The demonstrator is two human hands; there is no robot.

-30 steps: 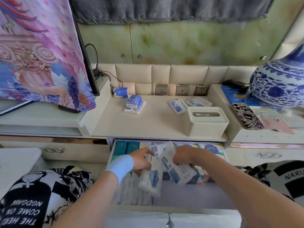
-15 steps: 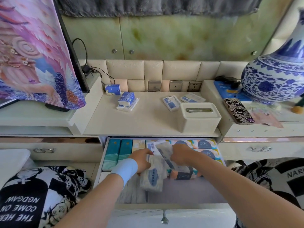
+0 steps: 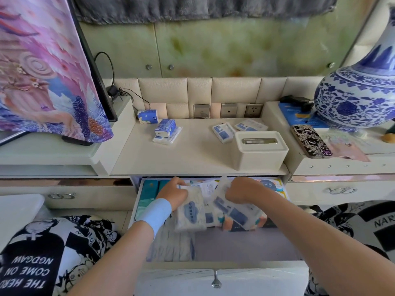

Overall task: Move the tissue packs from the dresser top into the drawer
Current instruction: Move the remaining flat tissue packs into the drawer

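Looking down at a cream bench with loose tissue packs scattered left and right of a white tissue box. Right below, reaching into the open drawer. Gripping a white pack in the left hand, fingers curled over its top edge. Pinching a blue-printed pack in the right hand. Hands apart, each clamped on its own pack, hovering over more packs lined up at the drawer's back.

The drawer is bare in front; stacked packs crowd its back beneath the dresser top.
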